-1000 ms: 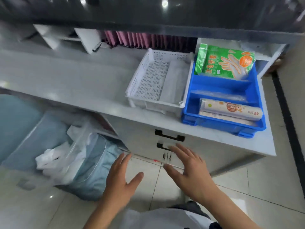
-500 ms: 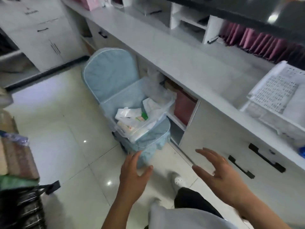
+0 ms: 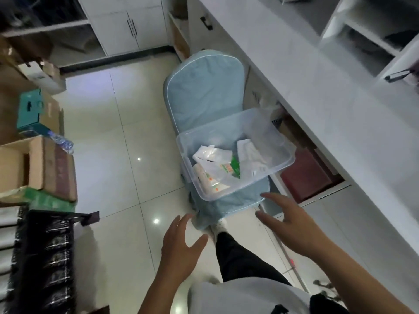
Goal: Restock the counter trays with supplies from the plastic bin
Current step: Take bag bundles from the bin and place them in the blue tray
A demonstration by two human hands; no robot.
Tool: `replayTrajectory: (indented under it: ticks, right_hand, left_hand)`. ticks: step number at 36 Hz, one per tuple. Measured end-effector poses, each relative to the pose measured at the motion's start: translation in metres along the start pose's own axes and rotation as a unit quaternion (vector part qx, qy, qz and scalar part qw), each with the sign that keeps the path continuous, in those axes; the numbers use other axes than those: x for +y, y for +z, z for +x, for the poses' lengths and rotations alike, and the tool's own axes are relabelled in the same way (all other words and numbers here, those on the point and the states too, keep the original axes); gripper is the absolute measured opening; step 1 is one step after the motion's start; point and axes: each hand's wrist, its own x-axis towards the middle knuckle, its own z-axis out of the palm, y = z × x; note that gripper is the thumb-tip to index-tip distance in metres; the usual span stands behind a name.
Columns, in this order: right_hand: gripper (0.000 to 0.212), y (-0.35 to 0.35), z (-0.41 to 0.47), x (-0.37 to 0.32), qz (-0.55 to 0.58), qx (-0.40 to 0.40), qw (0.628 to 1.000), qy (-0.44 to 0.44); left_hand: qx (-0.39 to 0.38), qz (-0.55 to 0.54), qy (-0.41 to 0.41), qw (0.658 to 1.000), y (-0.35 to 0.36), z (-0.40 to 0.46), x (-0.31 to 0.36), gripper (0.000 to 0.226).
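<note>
A clear plastic bin (image 3: 281,141) rests on the seat of a light-blue covered chair (image 3: 204,87) beside the counter. Inside lie white and green supply packets (image 3: 217,164) and a roll-shaped pack (image 3: 206,180). My left hand (image 3: 179,243) hovers open below the bin, over the floor. My right hand (image 3: 288,220) is open too, fingers spread, just short of the bin's near right corner. Neither hand touches anything. The counter trays are out of view.
The white counter (image 3: 317,91) runs along the right, with open shelves under it holding a dark red box (image 3: 306,177). Cardboard boxes (image 3: 45,164) and a black crate (image 3: 43,257) stand at the left. White cabinets (image 3: 127,26) close the far end. My leg (image 3: 240,257) is below.
My view has swung left from the counter trays to the bin on the chair. Both open hands have come closer to the bin.
</note>
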Motion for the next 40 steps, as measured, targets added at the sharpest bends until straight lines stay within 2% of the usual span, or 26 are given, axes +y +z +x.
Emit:
replayTrajectory:
  ticks: [5, 10, 16, 19, 22, 27, 30, 33, 37, 40]
  right_hand:
    - [0.056, -0.007, 0.097, -0.002, -0.001, -0.047, 0.999, 0.016]
    - [0.055, 0.002, 0.181, 0.016, -0.001, -0.105, 0.994, 0.034]
    - [0.057, 0.031, 0.261, 0.049, -0.144, -0.206, 0.967, 0.043]
    - [0.054, 0.046, 0.288, 0.065, -0.231, -0.252, 0.939, 0.037]
    - [0.053, 0.059, 0.305, 0.078, -0.269, -0.282, 0.920, 0.038]
    - [0.047, 0.079, 0.316, 0.092, -0.270, -0.336, 0.902, 0.027]
    - [0.045, 0.087, 0.321, 0.095, -0.272, -0.341, 0.900, 0.019]
    - [0.044, 0.088, 0.333, 0.092, -0.268, -0.348, 0.897, 0.044]
    - [0.040, 0.091, 0.359, 0.093, -0.209, -0.345, 0.910, 0.102]
    - [0.046, 0.095, 0.382, 0.099, -0.176, -0.349, 0.911, 0.132]
  left_hand:
    - [-0.011, 0.022, -0.038, 0.999, -0.019, 0.059, 0.030, 0.068]
    - [-0.070, 0.030, -0.085, 0.994, -0.027, 0.128, 0.066, 0.070]
    - [-0.070, -0.031, -0.114, 0.990, -0.014, 0.211, 0.108, 0.061]
    - [-0.062, -0.046, -0.159, 0.984, -0.003, 0.247, 0.112, 0.067]
    - [-0.041, -0.077, -0.217, 0.972, 0.007, 0.275, 0.104, 0.075]
    - [0.005, -0.117, -0.271, 0.955, 0.022, 0.309, 0.084, 0.077]
    - [0.034, -0.137, -0.283, 0.949, 0.029, 0.324, 0.081, 0.082]
    - [0.063, -0.157, -0.302, 0.938, 0.031, 0.332, 0.084, 0.080]
    - [0.066, -0.172, -0.316, 0.931, 0.032, 0.337, 0.081, 0.075]
    - [0.071, -0.171, -0.322, 0.929, 0.032, 0.343, 0.077, 0.069]
